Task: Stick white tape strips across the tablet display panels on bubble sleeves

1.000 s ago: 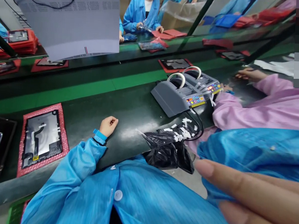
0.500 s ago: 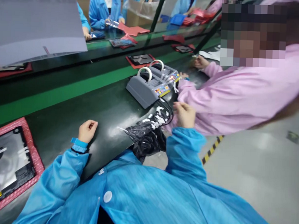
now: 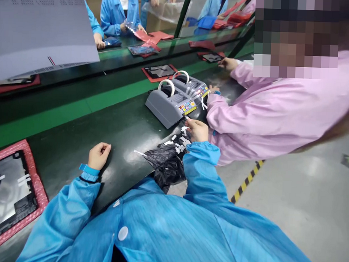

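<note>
My left hand [image 3: 99,155] rests closed on the dark green bench [image 3: 126,125], fingertips pinched together; anything between them is too small to make out. At the front edge of the nearer grey tape dispenser [image 3: 169,108], my right hand [image 3: 197,130] pinches a small white piece of tape [image 3: 187,117]. Below that hand lies a black plastic bag [image 3: 169,167] with scraps of white tape stuck on it. At the far left, a flat device panel [image 3: 10,194] with white tape strips lies on pink bubble wrap [image 3: 37,176].
Right beside me, a person in a pink coat [image 3: 278,111] reaches over the bench near the second dispenser [image 3: 190,83]. Panels on red wrap [image 3: 143,73] lie on the green line behind. Paper sheets [image 3: 46,31] hang at upper left.
My right hand has moved left and forward to the nearer dispenser's front edge. My left hand has barely shifted. The pink-coated person's far hand has moved slightly left.
</note>
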Action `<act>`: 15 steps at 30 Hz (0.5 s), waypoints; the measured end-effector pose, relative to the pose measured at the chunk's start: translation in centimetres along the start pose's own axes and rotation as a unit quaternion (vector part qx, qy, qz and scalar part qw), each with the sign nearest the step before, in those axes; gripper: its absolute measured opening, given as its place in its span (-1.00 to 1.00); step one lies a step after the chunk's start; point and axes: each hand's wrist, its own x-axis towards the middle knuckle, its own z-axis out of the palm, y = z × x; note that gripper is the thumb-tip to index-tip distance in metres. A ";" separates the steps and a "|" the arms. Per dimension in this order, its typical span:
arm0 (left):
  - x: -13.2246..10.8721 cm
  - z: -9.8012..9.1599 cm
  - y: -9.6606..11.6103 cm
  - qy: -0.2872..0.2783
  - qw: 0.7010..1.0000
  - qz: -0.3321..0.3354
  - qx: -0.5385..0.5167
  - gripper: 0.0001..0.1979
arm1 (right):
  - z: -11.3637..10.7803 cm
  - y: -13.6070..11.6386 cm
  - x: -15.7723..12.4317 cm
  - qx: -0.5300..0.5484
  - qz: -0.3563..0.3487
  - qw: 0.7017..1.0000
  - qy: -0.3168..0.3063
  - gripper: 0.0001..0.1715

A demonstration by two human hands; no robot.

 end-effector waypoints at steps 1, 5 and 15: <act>0.0 0.0 -0.1 -0.002 1.000 0.000 0.000 -0.77 | -0.3 0.1 0.1 -0.015 -0.018 1.000 0.012 -0.78; 0.0 0.3 0.0 -0.008 1.000 -0.012 0.019 -0.77 | -0.9 -1.1 -1.7 -0.119 -0.192 0.967 0.120 -0.79; 5.3 2.8 1.9 -0.003 0.997 -0.069 0.044 -0.81 | 26.2 -6.1 -2.8 -0.317 -0.381 0.837 -0.233 -0.52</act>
